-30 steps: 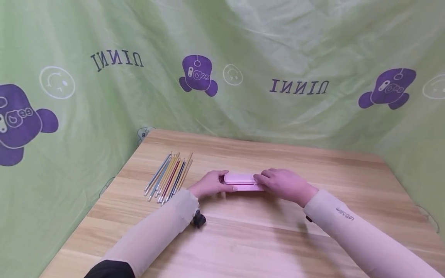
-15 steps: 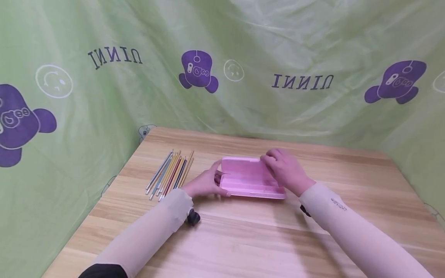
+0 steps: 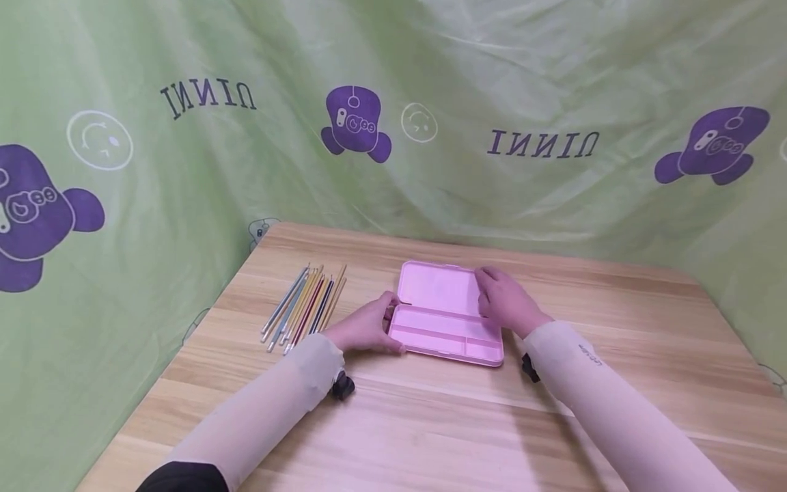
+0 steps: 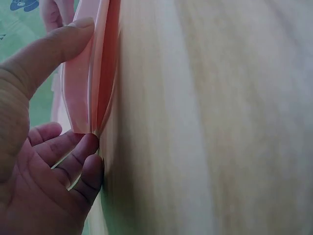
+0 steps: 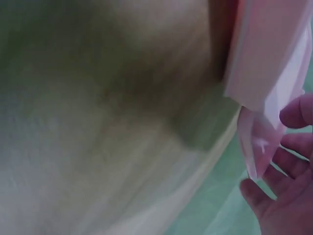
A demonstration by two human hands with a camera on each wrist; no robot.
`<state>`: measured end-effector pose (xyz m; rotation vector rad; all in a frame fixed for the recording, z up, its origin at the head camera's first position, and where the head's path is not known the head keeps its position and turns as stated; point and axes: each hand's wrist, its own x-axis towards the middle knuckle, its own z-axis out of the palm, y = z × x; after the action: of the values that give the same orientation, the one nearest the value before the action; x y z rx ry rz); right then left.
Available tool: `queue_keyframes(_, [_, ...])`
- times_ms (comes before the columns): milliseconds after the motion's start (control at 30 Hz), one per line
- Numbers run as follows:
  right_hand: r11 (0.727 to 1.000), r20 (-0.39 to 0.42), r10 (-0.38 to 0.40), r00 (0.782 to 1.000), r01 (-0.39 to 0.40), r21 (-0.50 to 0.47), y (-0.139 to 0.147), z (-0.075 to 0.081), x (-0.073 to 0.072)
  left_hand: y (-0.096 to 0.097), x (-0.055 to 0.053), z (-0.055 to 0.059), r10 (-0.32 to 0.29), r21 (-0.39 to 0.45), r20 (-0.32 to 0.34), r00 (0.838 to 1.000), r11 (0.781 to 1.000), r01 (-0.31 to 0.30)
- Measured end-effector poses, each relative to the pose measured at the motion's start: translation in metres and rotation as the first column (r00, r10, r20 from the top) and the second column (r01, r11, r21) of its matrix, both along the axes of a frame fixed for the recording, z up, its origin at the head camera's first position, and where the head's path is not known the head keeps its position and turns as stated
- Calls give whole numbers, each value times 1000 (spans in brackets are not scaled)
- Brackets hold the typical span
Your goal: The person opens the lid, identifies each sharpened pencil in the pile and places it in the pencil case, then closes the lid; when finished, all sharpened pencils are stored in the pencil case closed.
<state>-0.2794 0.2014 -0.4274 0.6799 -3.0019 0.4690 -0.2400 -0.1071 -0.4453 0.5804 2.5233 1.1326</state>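
Observation:
A pink pencil case (image 3: 430, 342) lies unfolded on the wooden table, with its divided tray towards me and its lid (image 3: 438, 287) tipped back behind. My left hand (image 3: 363, 326) grips the tray's left end, the thumb at the front and the other fingers round the back corner. In the left wrist view that thumb (image 4: 78, 36) rests on the case wall. At the lid's right edge is my right hand (image 3: 507, 301), holding it between thumb and fingers. The right wrist view has those fingers (image 5: 288, 166) around the lid's end. No pencils are visible in the tray.
Several pencils (image 3: 304, 307) in different colours lie side by side on the table (image 3: 430, 424), left of the case. A green curtain (image 3: 467, 198) with purple prints hangs behind the table and along its sides.
The pencil case was nearly closed at first. My right hand has swung the lid up and back, exposing the compartments, while my left hand has stayed at the left end.

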Motion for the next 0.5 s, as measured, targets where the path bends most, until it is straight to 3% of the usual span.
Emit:
queue_keyframes(100, [1000,84,5,996,-4,-5,1,-5,-1,-1,0,1,-4,-10,-12,1000,1000,4])
queue_keyframes(200, [999,80,33,996,-33,-6,1,-9,1,-3,0,0,-11,-19,-26,1000,1000,10])
queue_keyframes(300, [998,-18,65,998,-66,-12,1,-8,7,-5,0,-3,-22,-44,-68,997,999,20])
queue_keyframes(433, [994,-153,106,983,-109,-8,-1,1,24,-10,-1,-5,-26,-97,-144,989,995,13])
queue_keyframes(500, [990,-175,140,975,-139,17,0,4,35,-14,-1,-5,-24,-125,-165,986,992,3])
